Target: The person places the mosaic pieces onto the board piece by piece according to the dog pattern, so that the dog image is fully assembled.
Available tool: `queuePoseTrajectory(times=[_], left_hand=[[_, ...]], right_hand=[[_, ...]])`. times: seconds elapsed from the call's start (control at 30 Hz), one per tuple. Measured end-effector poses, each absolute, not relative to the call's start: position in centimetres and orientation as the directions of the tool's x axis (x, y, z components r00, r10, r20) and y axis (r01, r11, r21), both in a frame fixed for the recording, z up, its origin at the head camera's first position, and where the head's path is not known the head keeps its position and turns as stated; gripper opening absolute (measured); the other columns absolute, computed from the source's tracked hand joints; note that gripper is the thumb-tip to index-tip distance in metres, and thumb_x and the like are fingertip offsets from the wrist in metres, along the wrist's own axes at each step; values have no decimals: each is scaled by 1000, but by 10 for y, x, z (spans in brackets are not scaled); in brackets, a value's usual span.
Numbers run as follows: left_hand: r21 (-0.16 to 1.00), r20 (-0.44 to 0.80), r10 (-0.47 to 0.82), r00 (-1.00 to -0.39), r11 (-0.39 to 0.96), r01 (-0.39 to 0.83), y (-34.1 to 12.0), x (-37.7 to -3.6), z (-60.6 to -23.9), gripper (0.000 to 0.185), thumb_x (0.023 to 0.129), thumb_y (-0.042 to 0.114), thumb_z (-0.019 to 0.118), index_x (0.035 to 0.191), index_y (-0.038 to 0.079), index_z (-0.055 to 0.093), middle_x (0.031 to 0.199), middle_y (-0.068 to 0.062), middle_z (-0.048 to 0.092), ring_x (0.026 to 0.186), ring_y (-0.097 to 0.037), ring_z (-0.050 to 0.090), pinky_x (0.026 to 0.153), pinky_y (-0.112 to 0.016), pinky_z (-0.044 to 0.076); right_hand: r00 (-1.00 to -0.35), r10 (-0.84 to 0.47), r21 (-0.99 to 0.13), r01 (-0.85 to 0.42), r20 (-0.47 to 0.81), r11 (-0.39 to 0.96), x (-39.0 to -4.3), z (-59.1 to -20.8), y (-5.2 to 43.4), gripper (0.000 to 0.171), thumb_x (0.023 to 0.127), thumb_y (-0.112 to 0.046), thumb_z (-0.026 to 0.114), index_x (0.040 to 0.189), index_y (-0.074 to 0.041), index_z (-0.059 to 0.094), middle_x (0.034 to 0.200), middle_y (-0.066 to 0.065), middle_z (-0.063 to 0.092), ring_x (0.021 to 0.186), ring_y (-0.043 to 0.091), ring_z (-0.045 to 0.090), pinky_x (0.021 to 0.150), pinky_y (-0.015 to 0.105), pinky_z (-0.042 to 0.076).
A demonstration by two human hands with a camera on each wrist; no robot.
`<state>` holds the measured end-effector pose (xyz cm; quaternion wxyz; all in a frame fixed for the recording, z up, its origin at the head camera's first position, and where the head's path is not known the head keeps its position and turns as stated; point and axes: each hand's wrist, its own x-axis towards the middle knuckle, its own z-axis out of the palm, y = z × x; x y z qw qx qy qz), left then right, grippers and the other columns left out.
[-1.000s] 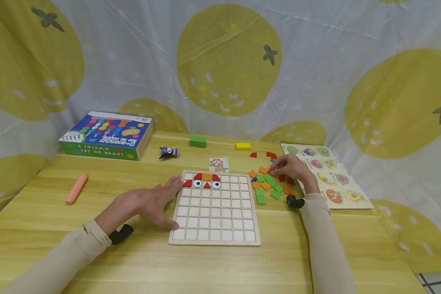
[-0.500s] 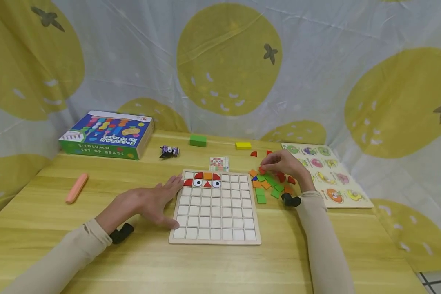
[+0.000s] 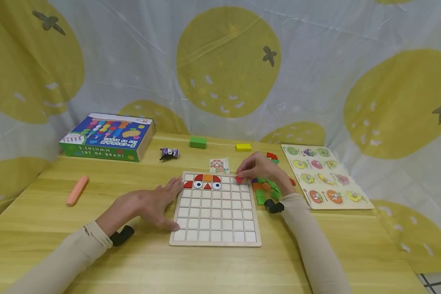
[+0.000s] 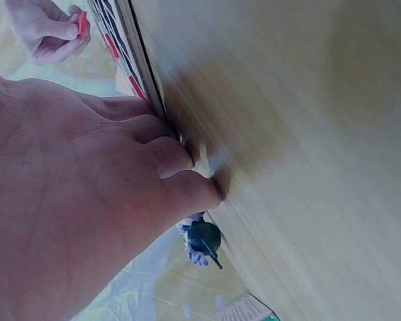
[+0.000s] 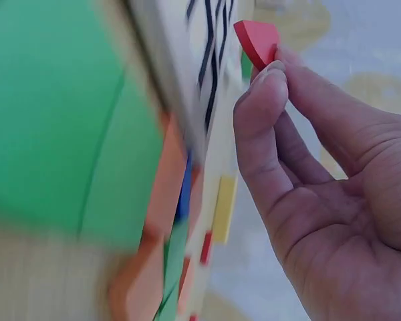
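Note:
A square wooden grid board [image 3: 210, 212] lies in front of me. In its top two rows sit red pieces, an orange square [image 3: 207, 178] and two eye discs [image 3: 197, 185]. My left hand [image 3: 150, 205] rests spread along the board's left side, its fingertips and thumb at the edge. Over the upper right cells, my right hand [image 3: 262, 169] pinches a red tile [image 3: 238, 180] between thumb and index finger. In the right wrist view this red tile [image 5: 257, 41] shows one curved side and a pointed corner. Behind the board lies a small picture card [image 3: 219, 165].
Loose green and orange tiles [image 3: 261, 196] lie right of the board, partly under my right hand. A fruit puzzle board [image 3: 328, 177] is farther right. Behind are a green block [image 3: 198, 142], yellow block [image 3: 243, 147], small figurine [image 3: 169, 153] and bead-set box [image 3: 106, 136]. A pink stick [image 3: 77, 190] lies left.
My right hand has moved left from the loose tile pile to over the board's upper right, carrying the red tile. The left hand has stayed in place.

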<state>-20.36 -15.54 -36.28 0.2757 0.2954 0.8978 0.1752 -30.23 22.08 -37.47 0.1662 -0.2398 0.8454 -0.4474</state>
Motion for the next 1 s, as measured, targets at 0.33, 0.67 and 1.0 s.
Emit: queuePoseTrajectory(times=[0.33, 0.67, 1.0], left_hand=[[477, -400, 627, -668, 765, 432, -154, -205, -360, 128, 87, 57, 85, 171, -3, 8, 180, -24, -5, 166, -45, -4, 130, -69, 9], [473, -398, 629, -667, 764, 439, -155, -207, -363, 128, 88, 57, 84, 171, -3, 7, 180, -24, -6, 166, -45, -4, 130, -69, 9], [468, -397, 629, -669, 766, 442, -155, -206, -362, 128, 88, 57, 83, 171, -4, 8, 180, -24, -5, 166, -45, -4, 130, -69, 9]], right_hand=[[-810, -570, -788, -262, -134, 557, -294, -370, 185, 8, 93, -2, 83, 100, 1, 80, 88, 8, 79, 68, 22, 70, 65, 34, 64], [-808, -579, -728, -332, -108, 600, -290, -368, 174, 9, 90, -2, 87, 97, -3, 82, 90, 4, 79, 78, 17, 72, 76, 28, 63], [-782, -615, -720, -365, -107, 590, -291, -370, 175, 11, 87, -3, 90, 95, -1, 83, 87, 3, 79, 77, 14, 71, 75, 28, 62]])
